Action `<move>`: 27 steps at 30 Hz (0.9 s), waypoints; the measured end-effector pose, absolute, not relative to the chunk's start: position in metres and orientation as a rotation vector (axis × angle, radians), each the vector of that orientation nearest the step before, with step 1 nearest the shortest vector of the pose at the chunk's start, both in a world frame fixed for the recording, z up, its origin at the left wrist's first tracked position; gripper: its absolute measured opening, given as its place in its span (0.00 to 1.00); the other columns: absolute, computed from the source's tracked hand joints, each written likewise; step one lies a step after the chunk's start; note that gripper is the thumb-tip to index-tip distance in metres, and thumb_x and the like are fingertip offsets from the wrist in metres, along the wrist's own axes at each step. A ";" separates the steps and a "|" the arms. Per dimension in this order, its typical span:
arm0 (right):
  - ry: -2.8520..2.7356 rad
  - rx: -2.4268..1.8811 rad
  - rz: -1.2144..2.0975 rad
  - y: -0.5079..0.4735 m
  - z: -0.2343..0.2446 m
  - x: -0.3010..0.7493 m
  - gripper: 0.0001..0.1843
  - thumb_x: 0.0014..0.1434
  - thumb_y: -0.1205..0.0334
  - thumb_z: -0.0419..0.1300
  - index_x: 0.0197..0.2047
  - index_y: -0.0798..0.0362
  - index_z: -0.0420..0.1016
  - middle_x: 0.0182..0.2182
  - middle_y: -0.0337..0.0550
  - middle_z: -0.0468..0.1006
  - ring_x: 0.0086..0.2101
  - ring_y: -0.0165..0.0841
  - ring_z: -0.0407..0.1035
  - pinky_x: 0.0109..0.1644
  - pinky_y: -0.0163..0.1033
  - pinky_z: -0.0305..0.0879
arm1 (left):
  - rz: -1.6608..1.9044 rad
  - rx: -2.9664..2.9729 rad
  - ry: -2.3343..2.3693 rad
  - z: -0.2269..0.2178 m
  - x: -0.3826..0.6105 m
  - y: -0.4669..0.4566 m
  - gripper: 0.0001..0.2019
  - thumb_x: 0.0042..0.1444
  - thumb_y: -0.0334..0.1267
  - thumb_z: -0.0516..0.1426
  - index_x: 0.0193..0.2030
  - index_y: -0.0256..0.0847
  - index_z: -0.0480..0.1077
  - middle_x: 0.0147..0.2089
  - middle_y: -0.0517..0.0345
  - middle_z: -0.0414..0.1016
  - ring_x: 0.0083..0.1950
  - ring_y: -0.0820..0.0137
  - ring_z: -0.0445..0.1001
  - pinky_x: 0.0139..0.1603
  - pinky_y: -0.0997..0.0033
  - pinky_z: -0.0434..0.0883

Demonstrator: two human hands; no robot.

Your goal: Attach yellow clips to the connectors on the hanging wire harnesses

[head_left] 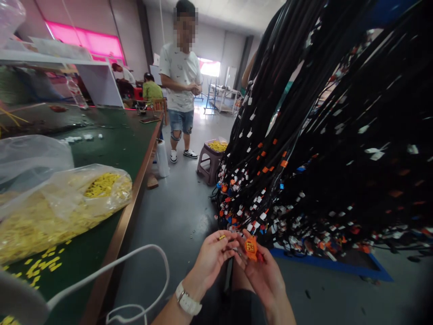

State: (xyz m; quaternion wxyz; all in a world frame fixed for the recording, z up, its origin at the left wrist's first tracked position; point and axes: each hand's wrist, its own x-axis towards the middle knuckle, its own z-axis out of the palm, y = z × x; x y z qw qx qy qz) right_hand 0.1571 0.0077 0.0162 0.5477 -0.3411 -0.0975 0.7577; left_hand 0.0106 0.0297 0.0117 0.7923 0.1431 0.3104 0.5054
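My right hand (263, 272) is closed around an orange connector (251, 248) with a yellow inner face turned up toward me. Between the thumb and fingers of my left hand (215, 253) is a small yellow piece (222, 237), pinched just left of the connector. The two hands meet at the fingertips over my lap. A white watch (188, 299) is on my left wrist. Right beyond my hands hang many black cables (270, 104) that end in white, orange and blue connectors.
At left, a green table (111, 149) carries a clear bag (61, 207) of yellow pieces, some spilled. A white cable (111, 257) loops past its edge. A stool (210, 163) bears more yellow pieces. A person (182, 81) stands ahead. The cable rack's blue base (380, 270) is at right.
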 end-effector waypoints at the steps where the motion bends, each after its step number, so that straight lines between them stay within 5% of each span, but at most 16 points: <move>1: -0.259 -0.851 1.776 0.007 0.016 0.157 0.20 0.52 0.57 0.61 0.49 0.50 0.72 0.46 0.46 0.77 0.44 0.36 0.71 0.48 0.44 0.64 | 1.085 0.307 0.679 0.010 0.011 0.030 0.07 0.50 0.30 0.59 0.37 0.32 0.69 0.41 0.47 0.74 0.34 0.73 0.74 0.31 0.78 0.69; 8: -0.655 -1.195 1.498 0.005 0.011 0.150 0.22 0.50 0.50 0.62 0.46 0.53 0.75 0.46 0.45 0.77 0.46 0.38 0.69 0.48 0.40 0.62 | 1.101 0.357 0.795 -0.006 0.014 0.033 0.08 0.44 0.30 0.58 0.34 0.35 0.69 0.25 0.62 0.68 0.24 0.79 0.66 0.25 0.79 0.61; 14: -0.921 -1.442 1.052 0.007 0.012 0.172 0.11 0.41 0.53 0.67 0.26 0.51 0.79 0.33 0.43 0.78 0.40 0.41 0.67 0.49 0.41 0.59 | 1.040 0.495 0.903 -0.018 0.016 0.034 0.11 0.45 0.40 0.60 0.33 0.37 0.67 0.22 0.66 0.63 0.21 0.81 0.58 0.22 0.79 0.52; 20: -0.592 -1.140 1.507 0.000 0.021 0.200 0.13 0.41 0.56 0.66 0.32 0.52 0.79 0.42 0.48 0.78 0.49 0.45 0.65 0.54 0.49 0.57 | 0.988 0.561 0.898 -0.023 0.020 0.030 0.15 0.43 0.45 0.62 0.32 0.37 0.66 0.23 0.66 0.62 0.21 0.80 0.58 0.22 0.78 0.51; 27: -0.449 -0.835 1.672 -0.008 0.029 0.213 0.13 0.46 0.51 0.60 0.24 0.53 0.77 0.51 0.57 0.72 0.54 0.55 0.59 0.54 0.64 0.54 | 1.002 0.928 1.016 -0.029 0.022 0.029 0.21 0.50 0.54 0.56 0.40 0.36 0.69 0.25 0.63 0.63 0.24 0.77 0.58 0.25 0.78 0.56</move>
